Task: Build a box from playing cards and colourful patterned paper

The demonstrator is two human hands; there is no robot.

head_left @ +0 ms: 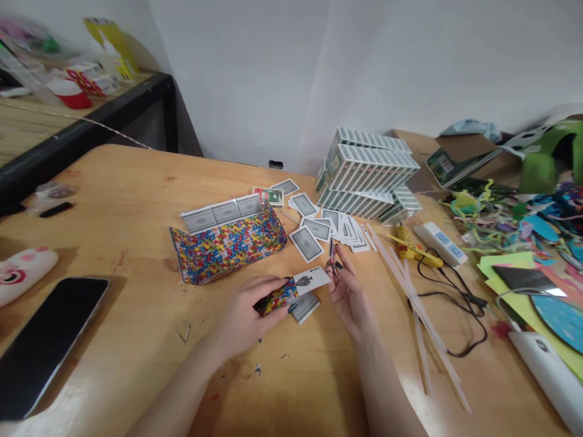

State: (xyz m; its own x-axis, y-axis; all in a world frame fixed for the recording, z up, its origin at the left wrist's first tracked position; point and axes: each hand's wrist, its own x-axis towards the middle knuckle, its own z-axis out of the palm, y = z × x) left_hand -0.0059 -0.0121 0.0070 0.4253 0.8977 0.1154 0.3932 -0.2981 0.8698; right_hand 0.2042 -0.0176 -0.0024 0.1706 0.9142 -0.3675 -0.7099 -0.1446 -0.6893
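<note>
My left hand is closed around a multicoloured patterned piece, with an ace of spades playing card sticking out of it towards the right. My right hand pinches a narrow, dark, upright item near the card's free end; it is seen edge-on and I cannot make out its kind. Under the ace, a face-down playing card lies on the table. Beyond my left hand stands a colourful patterned open box shape, its rear edge lined with grey-backed cards.
Loose face-down cards spread behind my hands, before stacked card cartons. To the right lie translucent glue sticks, a yellow glue gun, a power strip and craft scraps. A phone lies at left.
</note>
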